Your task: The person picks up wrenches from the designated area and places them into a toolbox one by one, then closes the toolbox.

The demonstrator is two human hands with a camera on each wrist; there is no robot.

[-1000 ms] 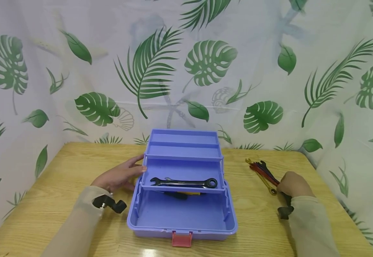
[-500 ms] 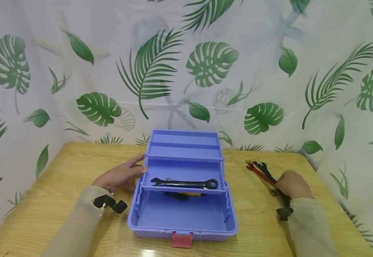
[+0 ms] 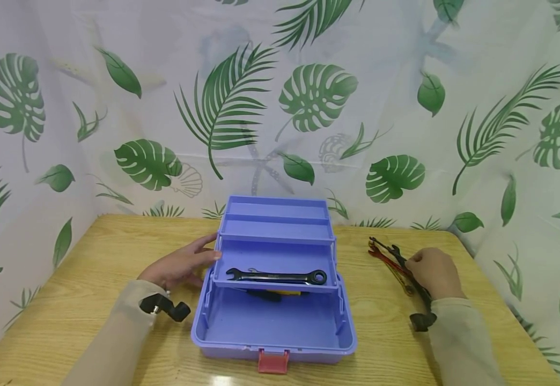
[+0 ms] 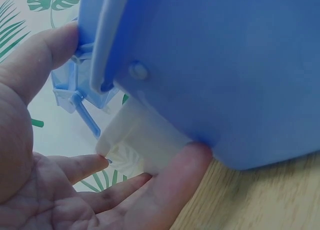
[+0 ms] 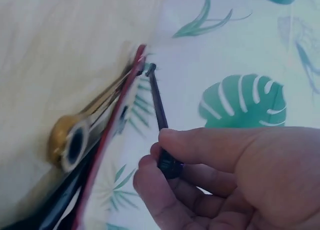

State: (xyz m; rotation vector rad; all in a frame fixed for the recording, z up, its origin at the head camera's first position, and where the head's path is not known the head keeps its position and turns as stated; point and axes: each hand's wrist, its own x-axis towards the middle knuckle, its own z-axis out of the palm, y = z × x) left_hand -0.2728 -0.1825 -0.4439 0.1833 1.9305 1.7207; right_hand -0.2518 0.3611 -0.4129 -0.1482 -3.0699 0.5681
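Observation:
An open blue-violet toolbox stands mid-table, its tiers of trays raised. My left hand rests against its left side, the thumb on the tray edge and the fingertips touching the wall. A black ratcheting combination wrench lies in the lower tray, partly over a silver one. At right, my right hand pinches a slim dark wrench between thumb and fingers, slightly raised. Beneath and beside it lie a red wrench, a gold-coloured wrench and a black wrench.
Under the tray, dark and yellow tool handles show in the toolbox's base. A red latch hangs at the front. The wooden table meets a leaf-patterned cloth at the back and sides.
My right hand has shifted slightly up and left, lifting a dark wrench off the pile so its jaw end shows above the others. The left hand stays in place.

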